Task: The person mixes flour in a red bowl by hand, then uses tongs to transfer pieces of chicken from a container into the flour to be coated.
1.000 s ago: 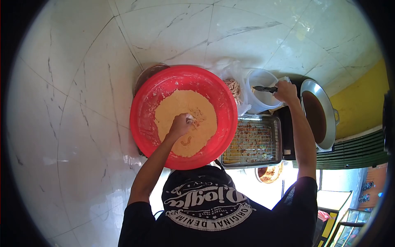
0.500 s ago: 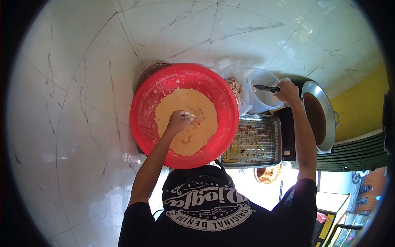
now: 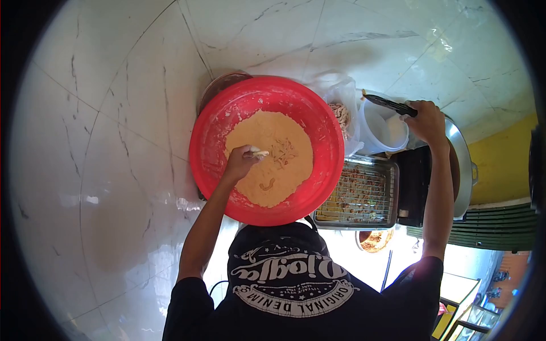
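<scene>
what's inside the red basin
The red basin holds a mound of tan flour with a few coated pieces on top; the left hand presses in. Anything buried underneath is hidden.

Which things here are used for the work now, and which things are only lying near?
In use:
- left hand in the flour
- red basin
- right hand holding black tongs
- white bucket

Lying about:
- wire rack tray
- plastic bag
- metal pan
</scene>
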Tool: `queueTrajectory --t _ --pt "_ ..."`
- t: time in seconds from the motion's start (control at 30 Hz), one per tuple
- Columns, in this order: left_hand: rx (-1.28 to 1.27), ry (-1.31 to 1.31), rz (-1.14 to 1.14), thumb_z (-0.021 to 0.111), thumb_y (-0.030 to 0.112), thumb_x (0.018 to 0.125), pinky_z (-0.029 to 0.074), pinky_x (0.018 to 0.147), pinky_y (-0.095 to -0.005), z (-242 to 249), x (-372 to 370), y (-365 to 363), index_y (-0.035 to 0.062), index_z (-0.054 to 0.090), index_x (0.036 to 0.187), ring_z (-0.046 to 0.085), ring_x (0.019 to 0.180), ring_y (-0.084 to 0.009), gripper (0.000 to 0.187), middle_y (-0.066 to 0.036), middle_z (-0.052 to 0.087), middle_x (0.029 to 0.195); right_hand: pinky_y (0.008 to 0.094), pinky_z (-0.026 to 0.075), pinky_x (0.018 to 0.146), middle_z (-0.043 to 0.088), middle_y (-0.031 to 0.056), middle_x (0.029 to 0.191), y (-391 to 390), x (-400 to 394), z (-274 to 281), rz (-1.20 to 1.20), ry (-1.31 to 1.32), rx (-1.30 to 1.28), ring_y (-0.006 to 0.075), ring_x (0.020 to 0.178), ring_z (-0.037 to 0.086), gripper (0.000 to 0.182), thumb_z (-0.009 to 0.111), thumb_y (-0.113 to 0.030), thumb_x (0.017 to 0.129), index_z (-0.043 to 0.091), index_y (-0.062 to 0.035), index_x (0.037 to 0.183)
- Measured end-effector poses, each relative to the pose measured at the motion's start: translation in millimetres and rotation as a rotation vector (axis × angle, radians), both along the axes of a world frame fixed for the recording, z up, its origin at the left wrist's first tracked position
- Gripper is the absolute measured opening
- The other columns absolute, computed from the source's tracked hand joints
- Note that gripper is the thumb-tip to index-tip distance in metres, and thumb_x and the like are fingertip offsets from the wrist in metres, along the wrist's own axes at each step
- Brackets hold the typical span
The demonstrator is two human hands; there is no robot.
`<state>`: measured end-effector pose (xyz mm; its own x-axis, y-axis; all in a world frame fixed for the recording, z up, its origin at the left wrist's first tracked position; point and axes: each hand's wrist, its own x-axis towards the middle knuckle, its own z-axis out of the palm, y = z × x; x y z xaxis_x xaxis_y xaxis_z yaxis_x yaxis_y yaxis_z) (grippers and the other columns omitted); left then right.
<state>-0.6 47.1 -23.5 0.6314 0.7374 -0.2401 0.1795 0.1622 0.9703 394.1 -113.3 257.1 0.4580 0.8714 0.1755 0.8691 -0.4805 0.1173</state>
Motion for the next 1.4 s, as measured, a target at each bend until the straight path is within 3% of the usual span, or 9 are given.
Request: queueTrajectory --t 0.07,0.2,0.27,0.4,0.53,0.87,1.1,1.17,1.4 --pt "0.26 -0.033 0.051 0.067 0.001 0.081 0.048 0.067 -0.0247 -14 -5 4 -0.0037 0.063 0.096 0.062 0.075 -0.0111 0.016 -0.006 0.066 0.082 0.0426 0.051 0.077 0.068 0.0148 0.084 2 -20 -7 0.102 0.017 -0.034 0.0325 0.083 0.066 0.034 0.073 -0.025 0.07 0.073 -0.0163 0.103" --pt "0.1 -0.132 0.059 0.07 0.003 0.078 0.05 0.069 -0.0262 -9 -13 7 -0.004 0.064 0.096 0.064 0.076 -0.0132 0.02 -0.008 0.068 0.083 0.0444 0.05 0.07 0.067 0.0123 0.078 15 -91 -31 0.267 0.282 -0.291 0.0325 0.078 0.065 0.023 0.072 -0.024 0.07 0.073 -0.0176 0.092" --pt "0.342 0.148 0.143 0.072 0.007 0.077 0.051 0.07 -0.0276 -19 -17 11 -0.0021 0.066 0.099 0.065 0.076 -0.0149 0.025 -0.009 0.069 0.084 0.0453 0.049 0.069 0.067 0.0119 0.078 16 -110 -75 0.382 0.316 -0.309 0.0324 0.078 0.064 0.024 0.073 -0.026 0.068 0.073 -0.0177 0.091" --pt "0.364 0.236 0.242 0.073 0.009 0.076 0.051 0.071 -0.0297 -6 -19 6 -0.0007 0.067 0.098 0.066 0.075 -0.0182 0.025 -0.012 0.069 0.084 0.0427 0.053 0.067 0.067 0.0118 0.079 28 -151 -136 0.458 0.349 -0.446 0.0315 0.078 0.067 0.021 0.068 -0.022 0.066 0.072 -0.015 0.085" --pt "0.413 0.321 0.076 0.072 0.009 0.077 0.051 0.072 -0.0324 2 -21 -3 0.0009 0.068 0.099 0.067 0.077 -0.0228 0.024 -0.014 0.07 0.087 0.0424 0.053 0.067 0.068 0.0112 0.081 29 -173 -163 0.484 0.337 -0.574 0.0311 0.079 0.067 0.02 0.067 -0.021 0.067 0.071 -0.0128 0.084" --pt "0.389 0.288 -0.148 0.07 0.009 0.076 0.051 0.074 -0.0345 18 -13 -5 0.0 0.066 0.1 0.068 0.085 -0.0259 0.026 -0.016 0.069 0.089 0.0423 0.053 0.068 0.067 0.0116 0.079 34 -153 -146 0.493 0.474 -0.476 0.0311 0.08 0.066 0.026 0.071 -0.024 0.065 0.069 -0.0105 0.087" --pt "0.438 0.305 -0.147 0.07 0.012 0.077 0.051 0.075 -0.0359 4 -5 4 0.0 0.066 0.101 0.068 0.087 -0.0276 0.027 -0.017 0.069 0.091 0.0423 0.053 0.068 0.068 0.0114 0.079 25 -167 -164 0.539 0.403 -0.524 0.0307 0.08 0.067 0.028 0.071 -0.024 0.064 0.069 -0.0092 0.087" --pt "0.454 0.344 -0.158 0.065 0.004 0.081 0.05 0.076 -0.0294 11 -3 3 -0.0035 0.065 0.095 0.067 0.082 -0.0193 0.016 -0.014 0.07 0.088 0.0423 0.053 0.067 0.068 0.0116 0.079 24 -170 -161 0.534 0.409 -0.539 0.0306 0.08 0.067 0.027 0.071 -0.024 0.063 0.069 -0.009 0.086" --pt "0.439 0.371 -0.173 0.065 0.004 0.081 0.05 0.076 -0.03 16 -3 -3 -0.0026 0.065 0.096 0.067 0.083 -0.0195 0.016 -0.013 0.069 0.088 0.0428 0.053 0.067 0.068 0.0126 0.079 25 -169 -150 0.489 0.387 -0.594 0.032 0.079 0.067 0.028 0.072 -0.025 0.063 0.068 -0.0077 0.085"
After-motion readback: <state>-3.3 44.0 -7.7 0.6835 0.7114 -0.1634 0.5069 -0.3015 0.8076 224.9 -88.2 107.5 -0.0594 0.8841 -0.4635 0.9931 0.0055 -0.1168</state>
